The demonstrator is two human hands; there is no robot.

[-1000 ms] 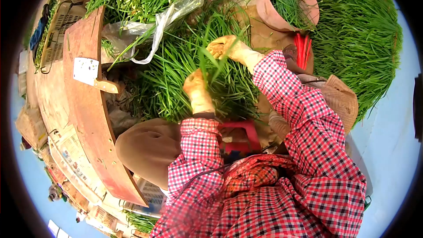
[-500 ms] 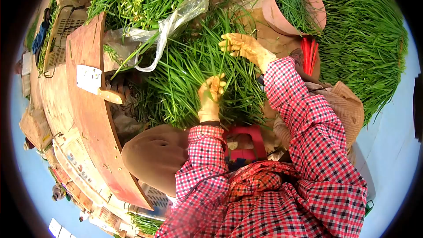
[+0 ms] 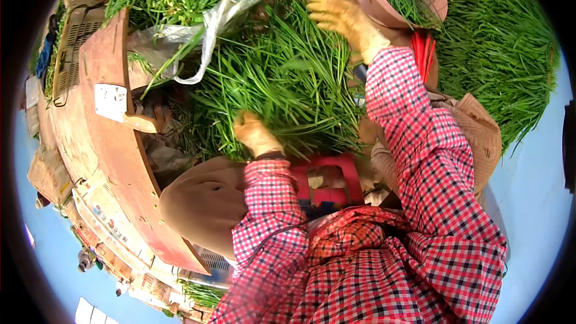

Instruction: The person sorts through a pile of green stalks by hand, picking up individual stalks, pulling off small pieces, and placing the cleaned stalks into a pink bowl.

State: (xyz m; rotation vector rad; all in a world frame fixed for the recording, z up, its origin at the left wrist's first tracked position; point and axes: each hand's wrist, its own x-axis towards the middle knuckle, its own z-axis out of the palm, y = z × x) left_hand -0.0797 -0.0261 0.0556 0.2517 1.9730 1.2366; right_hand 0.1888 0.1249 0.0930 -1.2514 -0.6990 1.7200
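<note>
Both hands wear yellow gloves below red checked sleeves. My left hand (image 3: 254, 134) is closed around the lower ends of a loose heap of long green chives (image 3: 288, 78) lying in front of me. Farther off, my right hand (image 3: 344, 17) lies with its fingers spread on the leafy tips of the same heap. It is right beside a pink bucket (image 3: 384, 9) that holds more chives.
A big pile of chives (image 3: 498, 54) fills the right side. Red bands (image 3: 425, 54) lie by the bucket. On the left, a cleaver (image 3: 115, 103) rests on a curved wooden board (image 3: 120, 174). A clear plastic bag (image 3: 223, 15), a red stool (image 3: 327, 177) and a woven hat (image 3: 477, 138) are close by.
My left hand slid down and left to the base of the chives and closed there. My right hand reached farther away, up to the tips beside the bucket.
</note>
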